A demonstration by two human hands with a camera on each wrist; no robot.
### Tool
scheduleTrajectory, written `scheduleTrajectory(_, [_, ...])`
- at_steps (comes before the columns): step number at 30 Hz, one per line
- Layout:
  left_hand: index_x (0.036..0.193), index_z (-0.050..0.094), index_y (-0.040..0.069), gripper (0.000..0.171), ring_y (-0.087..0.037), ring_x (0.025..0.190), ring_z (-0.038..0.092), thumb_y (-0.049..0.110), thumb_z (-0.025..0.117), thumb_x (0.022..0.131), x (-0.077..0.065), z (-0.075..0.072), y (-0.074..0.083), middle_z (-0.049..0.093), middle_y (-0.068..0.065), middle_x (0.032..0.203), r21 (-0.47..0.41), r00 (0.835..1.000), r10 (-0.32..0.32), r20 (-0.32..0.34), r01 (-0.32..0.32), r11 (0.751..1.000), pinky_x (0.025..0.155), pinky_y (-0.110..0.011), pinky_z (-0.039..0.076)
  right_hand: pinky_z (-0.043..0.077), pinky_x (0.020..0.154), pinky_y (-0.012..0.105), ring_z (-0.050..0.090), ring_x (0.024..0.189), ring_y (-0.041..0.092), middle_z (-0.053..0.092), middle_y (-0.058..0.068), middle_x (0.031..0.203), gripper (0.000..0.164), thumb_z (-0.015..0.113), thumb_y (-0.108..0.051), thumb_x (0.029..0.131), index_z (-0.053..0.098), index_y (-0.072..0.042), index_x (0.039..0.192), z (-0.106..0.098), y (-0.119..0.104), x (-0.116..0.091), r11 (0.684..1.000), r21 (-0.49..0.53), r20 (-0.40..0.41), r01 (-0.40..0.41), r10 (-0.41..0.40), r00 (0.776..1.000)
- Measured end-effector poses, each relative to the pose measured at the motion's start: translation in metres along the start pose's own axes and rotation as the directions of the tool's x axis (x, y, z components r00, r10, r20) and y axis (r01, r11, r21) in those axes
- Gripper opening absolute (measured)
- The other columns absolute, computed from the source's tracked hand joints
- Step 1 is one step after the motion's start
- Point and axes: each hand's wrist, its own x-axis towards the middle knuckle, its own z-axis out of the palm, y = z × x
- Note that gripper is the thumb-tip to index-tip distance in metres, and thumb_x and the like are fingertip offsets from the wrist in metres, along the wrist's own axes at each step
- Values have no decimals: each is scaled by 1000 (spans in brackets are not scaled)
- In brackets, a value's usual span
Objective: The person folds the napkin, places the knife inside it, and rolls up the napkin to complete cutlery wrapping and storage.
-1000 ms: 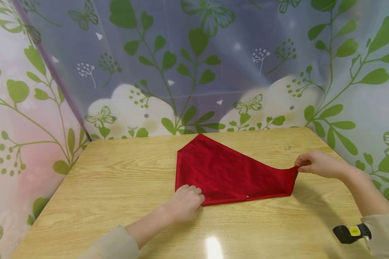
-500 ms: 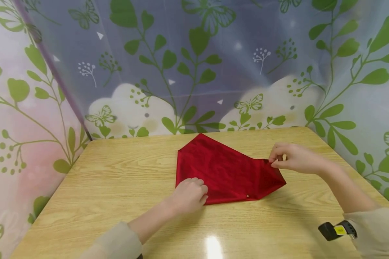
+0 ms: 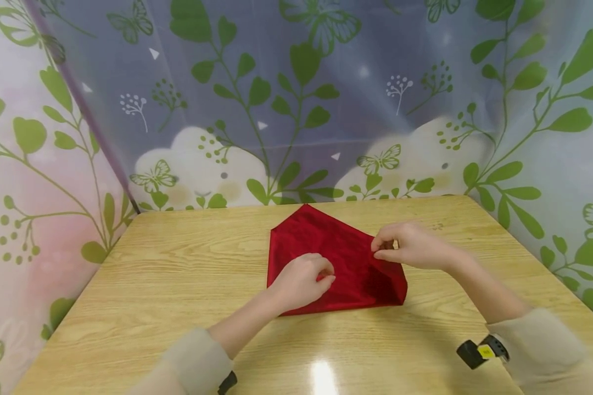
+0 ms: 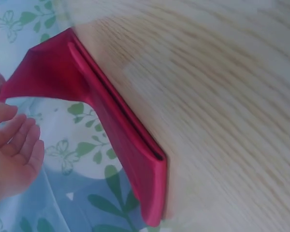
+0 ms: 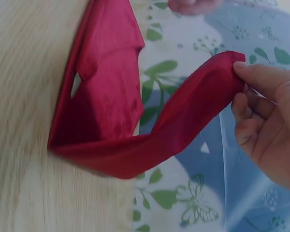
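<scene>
The red cloth [image 3: 348, 266] lies on the surface [image 3: 178, 274], straight in front of the person. It is longer from side to side than from front to back. Its near edge runs almost straight across, and one tip points away, up to the left. The right end is not flat: it bends up off the surface, and its raised corner leans back to the left, over the rest.

The right hand [image 3: 417, 247] is the one nearest that raised end. It pinches the corner between thumb and finger. The left hand [image 3: 301, 281] hangs over the near left part of the cloth. It holds nothing; its fingers bend softly, and there is a little gap by the thumb. The two hands are near each other but apart, with red cloth showing between them.

Behind the surface hangs a sheet [image 3: 217, 82] with green leaves and butterflies.
</scene>
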Motion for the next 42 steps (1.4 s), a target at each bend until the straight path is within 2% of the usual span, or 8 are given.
scheduleTrajectory(5, [95,68,8,12,-5,70,55,14,65,85,5,-1,6,63,5,82,-143,997,-76,-5,74,987,66,-18,45,45,61,24,51,68,5,58,-11,80,5,69,-8,81,67,-10,85,9,-12,12,999,39,20,27,-28,999])
scheduleTrajectory(9, [104,66,7,19,-5,63,54,15,63,87,6,-3,10,64,5,80,-291,989,-151,-6,143,946,59,-20,46,47,63,24,53,69,5,60,-9,81,7,70,-6,81,67,-11,84,16,-21,20,996,67,27,58,-60,998])
scheduleTrajectory(13, [102,67,6,17,-6,64,56,14,63,88,7,-6,12,66,3,81,-351,981,-192,-29,170,921,59,-21,47,48,64,24,54,70,5,61,-8,82,8,70,-5,80,67,-11,84,21,-27,27,994,89,9,70,-72,997])
scheduleTrajectory(19, [94,68,7,10,-7,68,57,12,64,87,5,-8,10,67,3,82,-380,977,-204,-60,167,910,62,-20,47,47,57,23,52,59,3,60,-7,77,8,70,-5,80,65,-10,83,28,-29,33,989,136,-1,55,-55,998])
scheduleTrajectory(28, [88,66,10,6,-8,66,57,12,62,86,-2,-19,3,65,5,77,-377,966,-241,-94,189,907,60,-23,48,47,65,26,53,71,10,59,0,94,18,68,-4,81,62,-6,98,35,-19,28,995,78,-49,66,-62,997])
scheduleTrajectory(34, [85,64,8,4,-11,64,55,11,61,84,-13,-34,-9,62,5,72,-372,954,-281,-101,226,900,62,-27,47,46,64,26,51,68,6,60,2,90,15,69,-7,81,64,-5,95,40,-3,10,1000,-18,86,21,-20,996])
scheduleTrajectory(37, [84,63,8,5,-12,64,55,12,60,83,-21,-42,-17,60,6,71,-350,948,-311,-67,269,897,62,-28,47,45,64,25,50,69,4,59,0,89,14,69,-10,81,64,-7,94,46,4,1,998,-41,172,-36,43,984])
scheduleTrajectory(42, [79,60,7,4,-12,62,52,9,58,80,-36,-48,-28,57,5,67,-296,947,-322,10,311,903,59,-28,45,44,62,24,50,66,2,56,-4,88,15,71,-14,79,64,-9,92,61,14,-6,994,-73,241,-78,93,966])
